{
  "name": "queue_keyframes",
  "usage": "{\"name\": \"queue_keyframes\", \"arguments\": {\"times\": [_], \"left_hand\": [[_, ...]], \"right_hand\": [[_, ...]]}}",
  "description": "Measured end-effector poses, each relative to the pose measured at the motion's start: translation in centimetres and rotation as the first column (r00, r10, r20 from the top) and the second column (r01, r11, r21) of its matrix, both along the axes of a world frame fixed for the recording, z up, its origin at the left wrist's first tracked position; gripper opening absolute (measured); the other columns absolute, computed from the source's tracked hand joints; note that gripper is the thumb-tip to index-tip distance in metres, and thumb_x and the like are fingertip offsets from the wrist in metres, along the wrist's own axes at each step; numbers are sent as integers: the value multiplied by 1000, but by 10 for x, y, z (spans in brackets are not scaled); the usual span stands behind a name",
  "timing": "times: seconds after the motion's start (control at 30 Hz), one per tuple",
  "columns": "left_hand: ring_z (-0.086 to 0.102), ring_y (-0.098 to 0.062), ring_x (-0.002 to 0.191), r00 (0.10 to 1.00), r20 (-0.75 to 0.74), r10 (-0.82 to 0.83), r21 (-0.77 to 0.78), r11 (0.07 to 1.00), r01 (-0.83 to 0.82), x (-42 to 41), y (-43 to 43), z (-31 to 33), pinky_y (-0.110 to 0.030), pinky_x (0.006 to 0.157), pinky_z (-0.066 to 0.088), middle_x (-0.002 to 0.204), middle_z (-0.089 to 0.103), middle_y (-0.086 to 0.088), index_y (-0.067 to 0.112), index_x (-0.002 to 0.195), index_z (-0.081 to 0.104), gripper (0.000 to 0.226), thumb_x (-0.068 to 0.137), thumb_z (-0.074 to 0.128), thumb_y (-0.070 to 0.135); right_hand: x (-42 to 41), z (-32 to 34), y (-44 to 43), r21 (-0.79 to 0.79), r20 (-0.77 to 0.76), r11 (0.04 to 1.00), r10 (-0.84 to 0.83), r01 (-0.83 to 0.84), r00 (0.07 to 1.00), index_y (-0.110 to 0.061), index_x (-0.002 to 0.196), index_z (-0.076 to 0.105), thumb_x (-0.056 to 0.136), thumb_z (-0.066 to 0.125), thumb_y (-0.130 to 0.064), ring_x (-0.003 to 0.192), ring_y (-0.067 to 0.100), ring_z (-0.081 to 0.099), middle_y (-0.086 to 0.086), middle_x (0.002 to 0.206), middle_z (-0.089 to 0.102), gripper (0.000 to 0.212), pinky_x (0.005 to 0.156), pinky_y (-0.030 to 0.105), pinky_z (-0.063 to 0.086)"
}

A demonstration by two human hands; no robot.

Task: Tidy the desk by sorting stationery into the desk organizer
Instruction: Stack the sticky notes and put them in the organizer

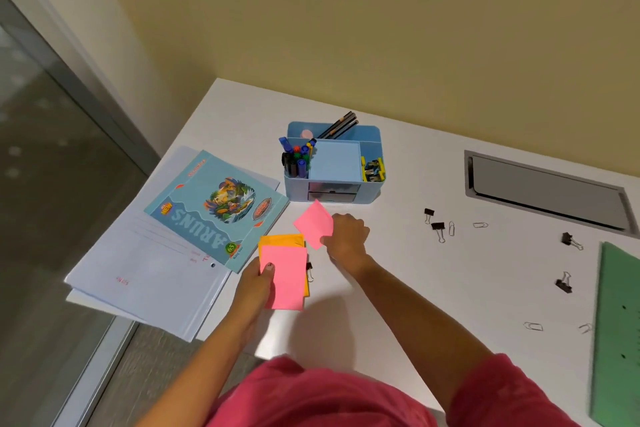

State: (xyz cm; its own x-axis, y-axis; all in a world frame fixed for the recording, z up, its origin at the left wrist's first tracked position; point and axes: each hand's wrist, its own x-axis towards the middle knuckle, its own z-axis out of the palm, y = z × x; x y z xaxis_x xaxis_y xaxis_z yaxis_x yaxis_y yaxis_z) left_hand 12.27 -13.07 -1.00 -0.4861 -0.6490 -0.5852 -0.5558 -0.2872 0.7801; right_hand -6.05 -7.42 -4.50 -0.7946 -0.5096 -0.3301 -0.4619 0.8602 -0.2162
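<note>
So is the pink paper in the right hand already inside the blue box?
No, the right hand holds the pink paper in front of the blue box.

Over the white desk (398, 274), the left hand (254, 282) grips a pink-and-orange stack of sticky notes (284, 274) while the right hand (348, 236) pinches a single pink note (314, 227) just in front of the blue organizer (370, 184).

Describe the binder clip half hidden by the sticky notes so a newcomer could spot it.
Start at the blue desk organizer and drop toward the person to the pink and orange sticky note stack in the left hand. The black binder clip peeks from the stack's right edge. The other clips lie in the open, far right.
</note>
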Motion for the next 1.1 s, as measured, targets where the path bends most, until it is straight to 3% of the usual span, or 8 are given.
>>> {"name": "queue_keyframes", "arguments": {"times": [0.13,0.33,0.5,0.63,0.83,0.93,1.03,1.1], "left_hand": [[55,-32,112,1000,-2,24,-33,999,-24,-4,-5,-4,-37,90,44,122,59,-11,13,125,51,27,101,37,14],[53,-33,105,999,-18,33,-137,990,-35,-21,-3,-1,-40,85,44,118,55,-15,6,119,39,20,99,37,10],[58,-13,94,976,-205,73,45,997,-65,-39,16,9,-24,68,48,112,57,-1,19,120,42,21,101,36,12],[59,-27,107,962,-240,135,189,978,-90,-51,27,14,-45,90,51,121,57,-8,18,128,44,29,104,28,25],[57,-8,102,937,-283,-206,-84,978,190,-65,37,13,-15,69,53,125,55,1,28,126,38,31,99,34,42],[53,-9,114,889,-310,-337,-97,941,323,-72,47,7,-14,85,50,131,50,5,30,142,25,44,100,40,32],[48,1,112,852,-320,-416,-162,909,383,-77,59,3,-2,79,44,128,42,18,36,137,24,43,99,43,28],[49,-5,117,836,-318,-448,-222,892,394,-80,61,-5,-13,91,45,131,45,13,34,131,31,36,99,46,26]], "right_hand": [[11,24,17,-211,63,970,-110,121,992,-13,119,55,95,52,-30,110,26,53,9,120,52,29,95,38,39],[53,66,59,-678,137,700,-181,226,974,0,104,60,97,50,-17,96,26,54,11,107,52,21,83,31,42],[85,62,67,-590,361,710,-193,384,912,-3,105,60,96,47,-21,99,19,51,8,107,53,23,87,26,39],[88,54,71,-532,408,717,-249,450,879,-11,85,46,92,53,-18,76,25,48,8,85,55,13,63,29,32],[74,54,77,-605,417,634,-263,481,870,-19,113,38,75,69,-7,82,25,57,9,103,58,51,53,8,39],[63,50,81,-669,308,609,-297,427,904,-11,115,46,82,66,-6,81,26,63,10,97,63,39,61,19,52],[55,44,87,-748,232,547,-314,375,920,-7,112,51,82,65,1,84,21,64,7,97,64,34,73,26,56],[52,38,90,-768,239,517,-315,377,919,-8,112,51,81,66,6,89,18,63,3,99,61,37,78,24,56]]}}
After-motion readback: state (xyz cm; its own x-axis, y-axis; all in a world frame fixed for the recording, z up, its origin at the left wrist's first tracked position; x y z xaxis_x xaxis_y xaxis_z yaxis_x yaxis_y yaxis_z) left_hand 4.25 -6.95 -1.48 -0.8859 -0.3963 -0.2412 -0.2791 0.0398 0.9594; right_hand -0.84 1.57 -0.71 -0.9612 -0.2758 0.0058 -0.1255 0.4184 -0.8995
